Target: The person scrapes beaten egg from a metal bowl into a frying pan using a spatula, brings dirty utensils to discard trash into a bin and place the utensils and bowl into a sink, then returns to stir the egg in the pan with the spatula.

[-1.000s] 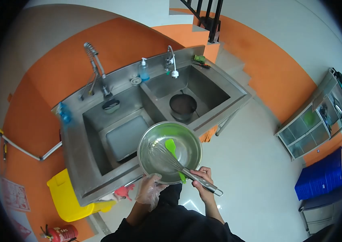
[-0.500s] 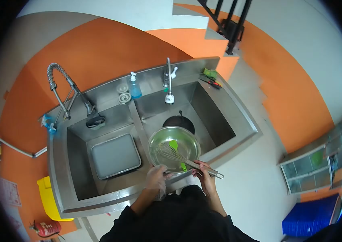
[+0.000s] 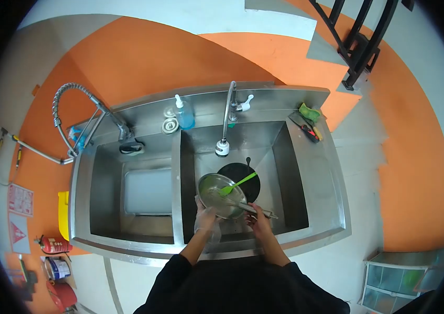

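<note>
My left hand (image 3: 205, 217), in a clear plastic glove, grips the left side of a round metal mixing bowl (image 3: 209, 187). The bowl is tilted above the right sink basin. A whisk (image 3: 269, 213) lies across its right side, wire end inside and handle out to the right. My right hand (image 3: 259, 222) has its fingers closed around that handle, close to the bowl's edge. Inside the bowl rests a green spatula (image 3: 245, 179), its handle sticking out over the far rim. Behind the bowl, a black pan (image 3: 253, 189) sits partly hidden in the basin.
A tap (image 3: 222, 148) hangs over the right basin (image 3: 279, 204). The left basin holds a grey rectangular tray (image 3: 148, 192). A blue soap bottle (image 3: 185, 115) stands at the back ledge. A green sponge (image 3: 309, 113) and tools (image 3: 305, 127) lie at the back right.
The bowl has moved forward from the sink's front edge into the right basin's area and tilted. The spatula's handle now points away from me. The camera view has turned.
</note>
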A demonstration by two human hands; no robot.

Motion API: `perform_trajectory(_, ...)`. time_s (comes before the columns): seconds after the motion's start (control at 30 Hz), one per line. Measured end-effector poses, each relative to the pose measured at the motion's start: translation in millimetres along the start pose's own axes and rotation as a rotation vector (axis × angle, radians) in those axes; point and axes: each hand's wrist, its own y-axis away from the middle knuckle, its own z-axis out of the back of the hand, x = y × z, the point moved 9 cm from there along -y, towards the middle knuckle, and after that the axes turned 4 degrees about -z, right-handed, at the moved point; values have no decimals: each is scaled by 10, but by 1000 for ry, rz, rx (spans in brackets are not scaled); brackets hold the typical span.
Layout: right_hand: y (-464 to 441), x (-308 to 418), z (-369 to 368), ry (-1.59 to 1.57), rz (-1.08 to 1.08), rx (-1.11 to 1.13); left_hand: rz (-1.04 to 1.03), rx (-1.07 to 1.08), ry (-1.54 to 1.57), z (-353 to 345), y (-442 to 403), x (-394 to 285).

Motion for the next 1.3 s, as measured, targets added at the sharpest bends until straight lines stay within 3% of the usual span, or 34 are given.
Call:
perform_trajectory(0.07,-140,80,106,-16,-26,-9,43,-34,-92,-9,-219,218)
perform_trajectory(0.13,-321,111,327,4,-79,-172,85,-60,-183,-68,-421,324)
perform_trajectory(0.27,-643,136,580,33,-71,-316,-35,253,-840,-386,-583,433)
perform_trajectory(0.43,-916,175,694,-72,-37,-556,-16,335,-1157,-572,-867,768)
perform_trajectory(0.57,-1003,174,657,19,-8,-513,183,9,-910,-152,-959,989)
perform_trajectory(0.7,-951,223,531,6,86,-390,225,-287,-516,307,-686,1105)
perform_trajectory(0.83,-967,78,573,7,50,-338,329,-204,-478,208,-595,925)
perform_trajectory(0.87,-993,24,614,10,49,-335,413,-102,-766,217,-642,927)
perform_trajectory(0.93,-1089,-176,688,-229,-38,-331,482,-2,-1049,272,-629,888)
perform_trajectory(1.03,-1248,-426,961,-293,-145,-399,391,153,-1304,100,-418,572)
perform_trajectory(1.1,-1319,-574,1122,-360,-198,-424,420,-40,-726,-92,208,-12)
perform_trajectory(1.3,-1614,-760,1280,-326,-346,-410,138,-209,-320,177,1367,-918)
